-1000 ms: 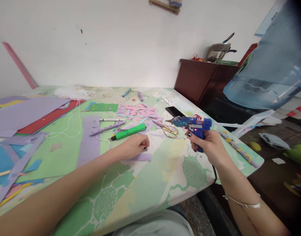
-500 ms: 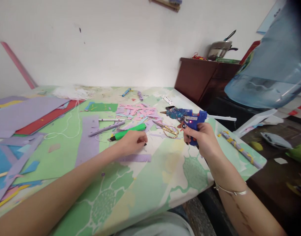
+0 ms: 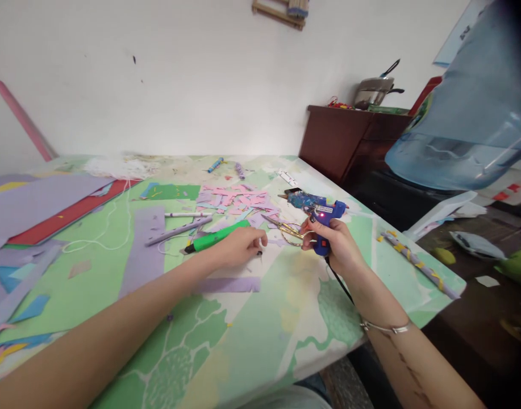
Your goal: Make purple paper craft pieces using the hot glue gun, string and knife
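Held glue gun point(image 3: 315, 203) in right hand point(image 3: 339, 243), above the table point(image 3: 260, 341). Kept fingers wrapped around its handle, thumb along the side, nozzle toward the left. Noted a lit red light on the body and a black cord point(image 3: 339, 282) running down from the handle. Saw a bracelet point(image 3: 386, 328) on the right wrist.

Held left hand point(image 3: 240, 246) over the table, fingers curled, thumb and forefinger near each other. Could not tell the contents of that grip, if any. Found a green tool point(image 3: 215, 237), dark-tipped, partly behind the left hand, with a purple strip point(image 3: 232, 285) on the nearer side.

Found scissors point(image 3: 282, 226) between the hands, rings partly hidden by the right fingers. Recorded a phone point(image 3: 292, 190) mostly behind the gun, and pink scraps point(image 3: 234, 197) beyond the left hand.

Listed farther left: a purple roll point(image 3: 179, 231), a white stick point(image 3: 187, 215), a red sheet point(image 3: 73, 213) and a heap of string point(image 3: 119, 169). Listed at far right of the table: a roll with yellow wrapping point(image 3: 417, 264). Entered beyond the table: a cabinet point(image 3: 334, 136) with a pot point(image 3: 373, 92) on top, and a water bottle point(image 3: 456, 136).
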Demonstrator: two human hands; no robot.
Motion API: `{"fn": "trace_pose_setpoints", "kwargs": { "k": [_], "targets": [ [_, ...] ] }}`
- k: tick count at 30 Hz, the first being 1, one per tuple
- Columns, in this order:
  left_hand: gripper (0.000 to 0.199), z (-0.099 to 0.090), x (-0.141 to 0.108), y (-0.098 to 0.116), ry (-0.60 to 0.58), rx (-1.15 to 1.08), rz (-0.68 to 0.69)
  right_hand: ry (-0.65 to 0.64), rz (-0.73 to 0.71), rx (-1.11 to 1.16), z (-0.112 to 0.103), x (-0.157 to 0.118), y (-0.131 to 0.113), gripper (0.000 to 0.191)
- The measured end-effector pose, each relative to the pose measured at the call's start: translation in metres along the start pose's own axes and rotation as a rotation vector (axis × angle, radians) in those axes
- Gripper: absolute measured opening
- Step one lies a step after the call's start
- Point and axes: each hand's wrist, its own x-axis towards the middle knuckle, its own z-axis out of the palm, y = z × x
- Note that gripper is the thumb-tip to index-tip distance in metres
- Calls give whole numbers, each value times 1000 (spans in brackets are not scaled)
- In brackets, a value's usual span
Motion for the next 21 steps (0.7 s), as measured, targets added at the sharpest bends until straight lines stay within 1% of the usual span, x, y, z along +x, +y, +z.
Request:
{"fn": "trace_pose_setpoints", "kwargs": {
  "k": [2, 4, 7, 11, 13, 15, 18, 21],
  "targets": [
    [28, -2, 2, -5, -26, -4, 76, -39, 22, -55, -1, -4, 0, 28],
    [27, -5, 5, -10, -83, -19, 133, -71, 12, -121, -3, -8, -1, 29],
    [24, -8, 6, -12, -152, -32, 169, -143, -28, -199, -5, -17, 0, 27],
    [23, -11, 3, -11, -187, -38, 182, -256, 12, -302, -3, -31, -1, 25],
    [21, -11, 1, -11, -188, -65, 187, -280, 44, -383, -1, -38, -1, 26],
    [19, -12, -2, -12, -185, -117, 179, -276, 54, -463, 2, -43, -1, 25],
    [18, -14, -5, -16, -206, -215, 123, -280, 30, -513, 7, -47, 1, 21],
    [18, -18, -8, -21, -263, -325, 114, -302, -31, -496, 9, -46, 7, 20]
  ]
}}
